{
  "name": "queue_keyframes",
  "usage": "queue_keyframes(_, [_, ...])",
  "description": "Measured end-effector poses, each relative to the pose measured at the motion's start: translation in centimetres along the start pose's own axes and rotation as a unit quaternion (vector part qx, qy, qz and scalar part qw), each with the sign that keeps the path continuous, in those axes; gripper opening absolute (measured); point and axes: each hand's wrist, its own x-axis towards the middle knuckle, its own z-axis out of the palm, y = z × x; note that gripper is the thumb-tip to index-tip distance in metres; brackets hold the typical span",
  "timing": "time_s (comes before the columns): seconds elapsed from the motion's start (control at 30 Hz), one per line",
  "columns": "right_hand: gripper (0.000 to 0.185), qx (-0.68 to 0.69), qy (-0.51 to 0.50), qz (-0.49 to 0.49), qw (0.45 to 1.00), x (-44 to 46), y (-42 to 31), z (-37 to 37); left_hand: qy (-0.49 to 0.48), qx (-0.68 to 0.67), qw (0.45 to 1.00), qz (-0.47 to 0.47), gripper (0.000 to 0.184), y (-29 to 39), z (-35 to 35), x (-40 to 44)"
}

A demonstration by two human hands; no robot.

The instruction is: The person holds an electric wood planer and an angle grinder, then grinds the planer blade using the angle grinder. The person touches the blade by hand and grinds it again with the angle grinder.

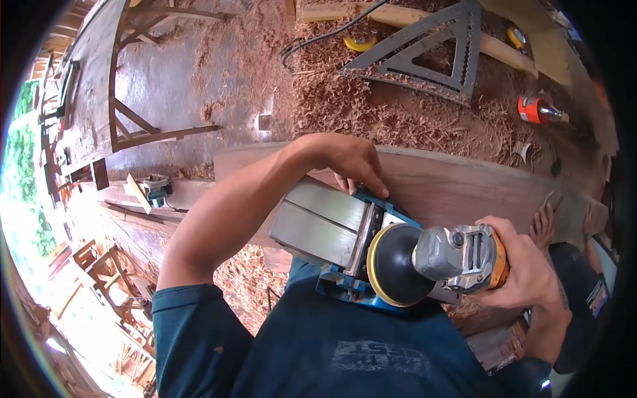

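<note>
My right hand [524, 265] wraps around the orange and grey body of a power sander [458, 255]. Its round black pad [398, 272] has a yellow rim and partly covers the blue power planer [332, 285]. The planer lies with its flat metal sole [318, 222] facing up, close against the front of my dark shirt. My left hand [352, 166] is bent over the planer's far edge, its fingers on the blue body. Some of those fingers are hidden behind the tool. Whether the pad touches the planer, I cannot tell.
A long wooden plank [438, 192] lies beyond the planer. Past it are shavings [371, 113], a metal triangle square [458, 40], a red-labelled bottle [541, 111] and a black cable [332, 32]. Another person's dark clothing [577, 298] shows at right. Another power tool [156, 191] rests at left.
</note>
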Motion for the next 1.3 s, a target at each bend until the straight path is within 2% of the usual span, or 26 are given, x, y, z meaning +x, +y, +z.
queue_keyframes(0.4, [0.090, -0.046, -0.012, -0.027, 0.999, 0.4, -1.3, -0.2, 0.004, -0.021, 1.000, 0.012, 0.045, -0.3, 0.2, -0.2])
queue_keyframes(1.3, [0.090, -0.073, -0.024, 0.002, 0.997, 1.5, -1.9, -0.3, 0.006, -0.038, 0.999, 0.010, 0.042, -0.1, 0.1, -0.3])
